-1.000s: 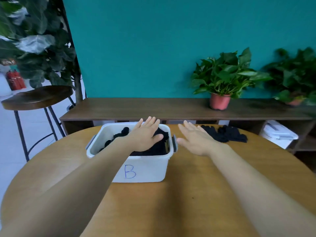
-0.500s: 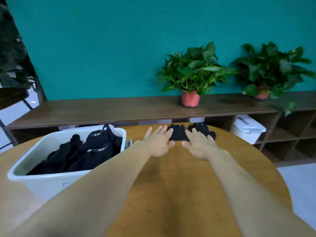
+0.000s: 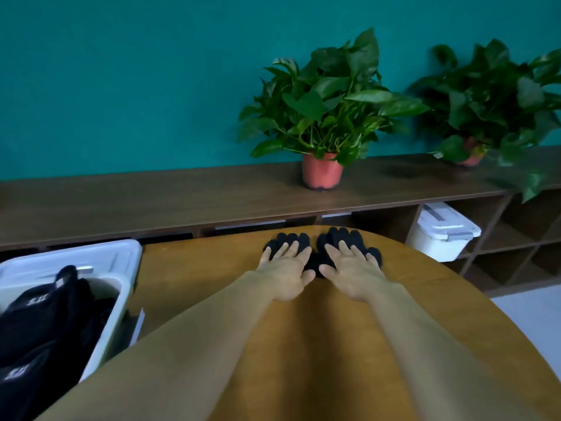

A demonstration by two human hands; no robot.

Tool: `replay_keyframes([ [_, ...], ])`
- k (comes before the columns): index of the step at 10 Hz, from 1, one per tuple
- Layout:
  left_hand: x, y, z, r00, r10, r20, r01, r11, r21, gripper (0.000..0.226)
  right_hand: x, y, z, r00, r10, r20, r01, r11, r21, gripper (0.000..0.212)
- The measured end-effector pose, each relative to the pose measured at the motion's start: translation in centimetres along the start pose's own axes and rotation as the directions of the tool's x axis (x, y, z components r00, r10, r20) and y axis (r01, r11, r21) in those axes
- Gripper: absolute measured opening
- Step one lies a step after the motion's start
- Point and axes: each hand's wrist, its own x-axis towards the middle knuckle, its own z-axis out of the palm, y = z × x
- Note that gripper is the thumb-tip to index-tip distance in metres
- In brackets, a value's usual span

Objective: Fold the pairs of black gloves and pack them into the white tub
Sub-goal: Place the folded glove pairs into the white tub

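Observation:
Two black gloves lie flat side by side at the far edge of the round wooden table [image 3: 194,278]. My left hand [image 3: 287,271] rests palm down on the left glove [image 3: 293,240], fingers spread. My right hand [image 3: 352,270] rests the same way on the right glove [image 3: 341,235]. Only the gloves' fingertips and a strip between my hands show. The white tub [image 3: 121,278] stands at the left of the table, holding folded black gloves [image 3: 42,323] with small white markings.
A long dark wooden shelf unit [image 3: 151,196] runs behind the table, against the teal wall. Two potted plants [image 3: 323,117] [image 3: 491,98] stand on it. A lidded white box [image 3: 443,230] sits in a shelf compartment at the right.
My view has swung right, so the tub slid to the left edge. Both hands moved forward from beside the tub and came down flat on the two gloves.

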Motion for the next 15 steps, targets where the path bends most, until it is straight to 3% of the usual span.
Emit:
replay_keyframes([
  [3,6.9,-2.8,2.1,0.999,-0.024,-0.028,0.023,0.998,-0.055,0.058,7.9,1.7,1.8,0.994,0.107,0.018,-0.107,0.994,0.008,0.058],
  [6,6.7,-2.5,3.1,0.998,-0.055,0.023,0.056,0.998,-0.007,0.058,7.2,2.3,3.2,0.992,0.124,0.013,-0.123,0.992,-0.041,0.055],
  [15,-22.8,1.0,12.0,0.996,-0.089,-0.011,0.088,0.996,-0.008,0.059,-20.6,-3.6,10.9,0.995,0.081,0.065,-0.073,0.990,-0.118,0.058],
])
